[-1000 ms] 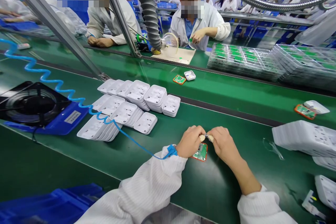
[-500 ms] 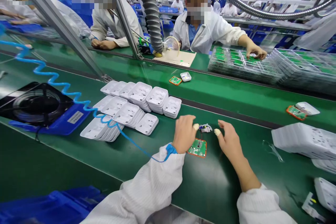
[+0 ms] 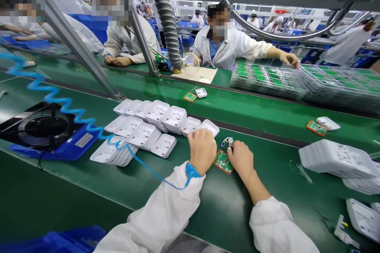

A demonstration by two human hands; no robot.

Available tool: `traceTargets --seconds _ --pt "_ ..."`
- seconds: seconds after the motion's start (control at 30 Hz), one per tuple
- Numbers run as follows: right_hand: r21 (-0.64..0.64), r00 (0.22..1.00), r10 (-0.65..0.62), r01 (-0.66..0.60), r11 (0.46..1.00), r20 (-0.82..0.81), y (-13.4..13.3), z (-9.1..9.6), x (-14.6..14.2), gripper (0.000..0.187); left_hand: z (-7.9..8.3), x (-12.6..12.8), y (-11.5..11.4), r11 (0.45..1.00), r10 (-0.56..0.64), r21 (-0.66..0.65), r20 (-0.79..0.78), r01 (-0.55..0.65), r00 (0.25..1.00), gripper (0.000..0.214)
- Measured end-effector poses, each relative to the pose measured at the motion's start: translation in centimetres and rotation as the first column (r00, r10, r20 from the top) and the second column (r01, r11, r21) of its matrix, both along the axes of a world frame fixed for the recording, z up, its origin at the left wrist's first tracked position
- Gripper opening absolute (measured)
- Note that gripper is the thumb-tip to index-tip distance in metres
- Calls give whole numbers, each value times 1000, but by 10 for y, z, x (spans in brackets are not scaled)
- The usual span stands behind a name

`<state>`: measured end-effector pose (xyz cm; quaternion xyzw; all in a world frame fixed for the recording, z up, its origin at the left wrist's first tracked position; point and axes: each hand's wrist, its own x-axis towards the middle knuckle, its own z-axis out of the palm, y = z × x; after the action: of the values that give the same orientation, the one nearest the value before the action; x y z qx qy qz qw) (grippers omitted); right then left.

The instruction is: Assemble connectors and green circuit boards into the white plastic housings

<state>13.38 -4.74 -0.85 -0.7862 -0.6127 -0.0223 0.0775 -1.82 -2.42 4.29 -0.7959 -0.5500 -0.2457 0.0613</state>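
My left hand [image 3: 203, 151], with a blue strap on the wrist, is closed on the near edge of a white plastic cover [image 3: 210, 127], which is tilted beside the end of the stacks. My right hand [image 3: 242, 159] pinches a small white plastic part [image 3: 228, 141] with blue and dark bits on it; its fingertips partly hide the part. Just below lies a green circuit board [image 3: 223, 160] with an orange rim, between my two hands. My right thumb is close over the board's upper edge.
Stacked white covers [image 3: 142, 134] stand left of my hands, more white covers [image 3: 335, 160] at the right. A coiled blue cord [image 3: 86, 120] runs to my wrist strap past a black fan [image 3: 50, 126]. Across the bench, a co-worker's hand [image 3: 289, 59] is over clear trays of boards [image 3: 264, 79].
My left hand has moved left to the stacks and taken hold of a white cover. My right hand has come in and closed on the small white part. The board has turned slightly.
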Motion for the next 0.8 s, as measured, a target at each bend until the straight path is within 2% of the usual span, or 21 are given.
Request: traceTargets --seconds 0.1,0.2,0.27,0.37,0.47,0.57,0.63,0.73,0.8 --pt "-3 1000 -1 1 1000 -14 0 0 10 26 -13 12 -23 981 -163 -108 8 163 987 6" --pt "18 1000 -16 16 1000 -7 3 -1 13 33 -29 14 -28 952 -230 -202 35 232 973 5" --pt "28 999 -34 34 999 2 7 -1 12 33 -33 9 -23 951 -219 -206 75 230 973 8" --pt "27 998 -58 58 998 -8 13 -1 9 26 -32 0 -6 974 -110 -183 141 135 984 12" --pt "31 998 -64 65 997 -30 15 -1 12 17 -35 0 15 966 -36 -250 112 64 993 12" --pt "60 995 29 -23 998 -91 7 -3 22 12 -43 6 30 933 -36 -356 41 48 999 6" --pt "114 968 143 -121 986 -206 -4 -3 30 11 -48 9 33 928 -19 -372 41 33 999 8" --pt "249 867 310 -224 942 -390 -26 4 35 12 -47 11 30 930 44 -367 109 -1 993 12" --pt "308 801 395 -275 911 -450 -39 10 31 16 -44 12 25 917 77 -398 178 0 981 16"
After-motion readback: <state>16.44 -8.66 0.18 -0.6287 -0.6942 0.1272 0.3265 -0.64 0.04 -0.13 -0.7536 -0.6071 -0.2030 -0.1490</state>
